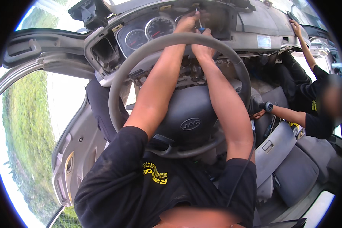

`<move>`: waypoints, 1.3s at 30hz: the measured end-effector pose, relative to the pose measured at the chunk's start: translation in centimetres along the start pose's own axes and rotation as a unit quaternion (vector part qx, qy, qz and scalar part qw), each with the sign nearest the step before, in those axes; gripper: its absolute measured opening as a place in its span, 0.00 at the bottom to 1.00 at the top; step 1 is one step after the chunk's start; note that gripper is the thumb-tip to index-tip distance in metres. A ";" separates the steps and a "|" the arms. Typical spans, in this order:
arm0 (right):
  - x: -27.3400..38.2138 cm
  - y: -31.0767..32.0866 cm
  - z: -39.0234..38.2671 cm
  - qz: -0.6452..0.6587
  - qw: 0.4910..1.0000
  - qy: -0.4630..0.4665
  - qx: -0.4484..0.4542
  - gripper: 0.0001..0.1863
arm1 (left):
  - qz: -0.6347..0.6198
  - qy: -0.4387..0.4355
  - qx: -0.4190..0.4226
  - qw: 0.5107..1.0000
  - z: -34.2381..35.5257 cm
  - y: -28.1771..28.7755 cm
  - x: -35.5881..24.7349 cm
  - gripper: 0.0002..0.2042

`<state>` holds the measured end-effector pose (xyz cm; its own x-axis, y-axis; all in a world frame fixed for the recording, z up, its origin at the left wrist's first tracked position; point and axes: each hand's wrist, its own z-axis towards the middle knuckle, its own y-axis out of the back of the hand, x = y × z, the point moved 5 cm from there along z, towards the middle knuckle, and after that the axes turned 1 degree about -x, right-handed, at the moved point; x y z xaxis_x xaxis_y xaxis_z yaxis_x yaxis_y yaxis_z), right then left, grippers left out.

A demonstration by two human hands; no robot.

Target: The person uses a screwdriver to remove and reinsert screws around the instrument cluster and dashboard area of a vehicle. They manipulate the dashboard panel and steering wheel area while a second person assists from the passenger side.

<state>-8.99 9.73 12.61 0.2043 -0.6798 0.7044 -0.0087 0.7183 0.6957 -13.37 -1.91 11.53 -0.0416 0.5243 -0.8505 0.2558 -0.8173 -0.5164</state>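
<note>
A screwdriver with a blue handle (202, 30) points up toward the top edge of the instrument cluster's dark surround. My right hand (204, 42) is closed around its handle, just beyond the steering wheel rim. Beside it, my left hand (187, 23) reaches over the cluster with its fingers drawn together at the thin metal shaft; their tips are partly blurred. Both forearms pass over the steering wheel (116, 85). The speedometer and other gauges (160, 27) lie left of my hands. What the screwdriver's tip touches is too small to make out.
Below the cluster the dashboard is opened, with brackets and wiring (192, 72) exposed. At the right another person (325, 97) leans in at the passenger side, one hand by the gear lever (268, 106), the other on the dashboard (271, 26). The driver's door (78, 152) stands at left.
</note>
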 end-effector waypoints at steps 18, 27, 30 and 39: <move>-2.0 -3.0 2.4 0.235 0.961 -0.005 0.143 0.23 | -0.020 0.030 0.006 0.999 -0.2 0.4 -1.4 0.20; 3.2 -2.6 -2.1 -0.070 0.976 0.127 0.161 0.24 | -0.015 -0.022 -0.062 0.998 -6.2 4.0 -6.1 0.21; 6.6 -3.0 -1.9 -0.164 0.943 0.120 0.264 0.25 | -0.043 -0.041 -0.078 0.995 -6.3 6.3 -5.6 0.22; 9.0 -0.3 -2.7 -0.144 0.951 0.075 0.263 0.30 | 0.024 -0.096 -0.067 0.993 -7.3 6.0 -5.9 0.21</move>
<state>-4.49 3.80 18.41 0.4103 -0.7798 0.4727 -0.4110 0.3046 0.8592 -4.54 -8.17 14.23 -0.2075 0.4203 -0.8834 0.3869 -0.7941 -0.4687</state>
